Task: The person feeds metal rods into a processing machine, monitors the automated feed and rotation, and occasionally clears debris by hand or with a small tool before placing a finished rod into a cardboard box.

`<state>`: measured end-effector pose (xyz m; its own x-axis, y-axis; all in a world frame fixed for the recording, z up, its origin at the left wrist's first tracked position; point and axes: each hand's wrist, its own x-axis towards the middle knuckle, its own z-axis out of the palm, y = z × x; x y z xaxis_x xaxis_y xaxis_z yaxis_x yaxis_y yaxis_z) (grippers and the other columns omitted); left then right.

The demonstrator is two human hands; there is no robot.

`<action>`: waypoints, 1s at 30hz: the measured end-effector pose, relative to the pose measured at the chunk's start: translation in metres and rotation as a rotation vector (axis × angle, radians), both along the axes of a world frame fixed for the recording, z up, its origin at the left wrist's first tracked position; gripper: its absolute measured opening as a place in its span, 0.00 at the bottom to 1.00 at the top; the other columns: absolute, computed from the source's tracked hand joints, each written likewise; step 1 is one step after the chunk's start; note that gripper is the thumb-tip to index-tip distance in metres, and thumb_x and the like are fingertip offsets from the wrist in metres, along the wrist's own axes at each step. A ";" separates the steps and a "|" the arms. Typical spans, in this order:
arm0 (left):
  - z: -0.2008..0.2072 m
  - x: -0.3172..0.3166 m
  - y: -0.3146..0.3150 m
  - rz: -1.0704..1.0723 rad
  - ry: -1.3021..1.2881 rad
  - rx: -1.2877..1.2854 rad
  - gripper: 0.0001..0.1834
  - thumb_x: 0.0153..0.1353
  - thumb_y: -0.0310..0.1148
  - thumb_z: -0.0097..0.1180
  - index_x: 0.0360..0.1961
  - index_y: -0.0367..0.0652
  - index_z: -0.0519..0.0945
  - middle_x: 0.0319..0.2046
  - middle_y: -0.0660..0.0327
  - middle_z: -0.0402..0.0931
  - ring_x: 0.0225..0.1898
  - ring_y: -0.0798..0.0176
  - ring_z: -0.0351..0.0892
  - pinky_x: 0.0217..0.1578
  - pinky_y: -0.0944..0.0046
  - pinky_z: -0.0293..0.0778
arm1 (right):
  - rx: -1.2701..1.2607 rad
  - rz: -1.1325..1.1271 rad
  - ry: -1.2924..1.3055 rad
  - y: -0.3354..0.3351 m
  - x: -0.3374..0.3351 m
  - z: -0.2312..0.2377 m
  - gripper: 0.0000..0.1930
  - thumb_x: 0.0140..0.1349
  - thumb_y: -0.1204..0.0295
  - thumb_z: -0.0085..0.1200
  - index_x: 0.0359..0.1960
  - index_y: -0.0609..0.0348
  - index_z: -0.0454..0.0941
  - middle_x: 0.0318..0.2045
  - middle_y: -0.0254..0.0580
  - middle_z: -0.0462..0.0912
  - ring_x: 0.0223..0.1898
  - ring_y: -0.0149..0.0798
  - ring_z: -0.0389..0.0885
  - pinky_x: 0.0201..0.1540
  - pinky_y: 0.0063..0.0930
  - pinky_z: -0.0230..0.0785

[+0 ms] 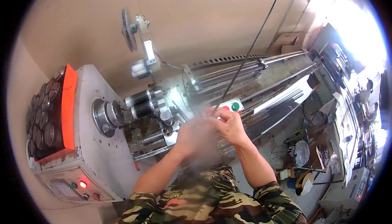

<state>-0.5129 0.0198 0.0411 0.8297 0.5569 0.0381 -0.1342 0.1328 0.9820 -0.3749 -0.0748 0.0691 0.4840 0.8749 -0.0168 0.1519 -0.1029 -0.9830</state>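
Observation:
A long thin dark rod (pixel 245 60) slants from the top edge down to my hands, over the machine bed. My right hand (pixel 230 126) is closed, thumb and fingertips pinched at the rod's lower end. Beside it, my left hand (pixel 191 134) is smeared by motion, so its fingers cannot be made out. A small box with a green button (pixel 235 106) and a red one lies just beyond my right hand. Left of my hands are two black cylinders with pale ends (pixel 141 110) and the machine's round metal chuck (pixel 108 117).
A grey machine housing (pixel 92 142) with a control panel (pixel 67 186) stands at the left, an orange-edged tray (pixel 68 113) of round parts on top. A wheel on an arm (pixel 129 30) rises behind. Several thin rods (pixel 277 110) lie along the bed's right side. Clutter (pixel 302 153) stands at right.

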 end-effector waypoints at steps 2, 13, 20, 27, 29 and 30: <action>0.002 -0.003 -0.009 -0.118 -0.065 -0.036 0.06 0.71 0.31 0.57 0.37 0.41 0.79 0.26 0.64 0.76 0.18 0.74 0.67 0.18 0.73 0.62 | -0.014 0.052 0.065 -0.018 -0.004 0.008 0.11 0.60 0.71 0.62 0.41 0.67 0.84 0.51 0.50 0.85 0.54 0.41 0.82 0.59 0.35 0.71; -0.030 -0.028 -0.084 -0.763 -0.383 -0.908 0.15 0.72 0.39 0.53 0.48 0.37 0.76 0.22 0.63 0.66 0.19 0.69 0.62 0.21 0.69 0.60 | 0.305 0.066 0.242 -0.117 -0.008 -0.015 0.05 0.63 0.77 0.61 0.30 0.64 0.81 0.49 0.51 0.84 0.51 0.40 0.82 0.56 0.38 0.73; -0.028 -0.023 -0.104 -0.738 -0.293 -0.860 0.10 0.72 0.38 0.54 0.46 0.44 0.75 0.20 0.67 0.60 0.16 0.74 0.58 0.16 0.73 0.53 | 1.090 -0.378 0.587 -0.244 -0.003 0.022 0.08 0.74 0.65 0.50 0.39 0.56 0.75 0.38 0.40 0.83 0.38 0.40 0.82 0.57 0.53 0.75; -0.067 -0.022 -0.100 -0.653 -0.046 -0.321 0.06 0.73 0.36 0.55 0.41 0.47 0.74 0.17 0.70 0.59 0.13 0.75 0.56 0.14 0.72 0.53 | 0.703 -1.223 0.091 -0.412 -0.131 -0.015 0.13 0.76 0.61 0.48 0.36 0.56 0.75 0.31 0.40 0.82 0.33 0.35 0.79 0.45 0.35 0.75; -0.077 -0.024 -0.122 -0.704 -0.047 -0.216 0.07 0.73 0.35 0.56 0.39 0.43 0.75 0.18 0.71 0.63 0.13 0.77 0.57 0.14 0.72 0.53 | 0.438 -1.448 -0.011 -0.437 -0.200 -0.042 0.13 0.75 0.62 0.50 0.35 0.57 0.75 0.29 0.41 0.83 0.30 0.34 0.80 0.41 0.30 0.75; -0.079 -0.029 -0.139 -0.750 -0.020 -0.179 0.07 0.73 0.35 0.55 0.39 0.43 0.76 0.18 0.72 0.64 0.14 0.77 0.57 0.14 0.73 0.52 | 0.284 -1.531 -0.050 -0.446 -0.235 -0.049 0.13 0.74 0.62 0.51 0.34 0.58 0.74 0.29 0.41 0.83 0.29 0.33 0.80 0.39 0.27 0.75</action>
<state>-0.5416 -0.1190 -0.0376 0.9877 -0.1554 0.0192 0.0372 0.3522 0.9352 -0.6094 -0.5208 0.0205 0.8804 -0.4633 0.1007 0.1120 -0.0030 -0.9937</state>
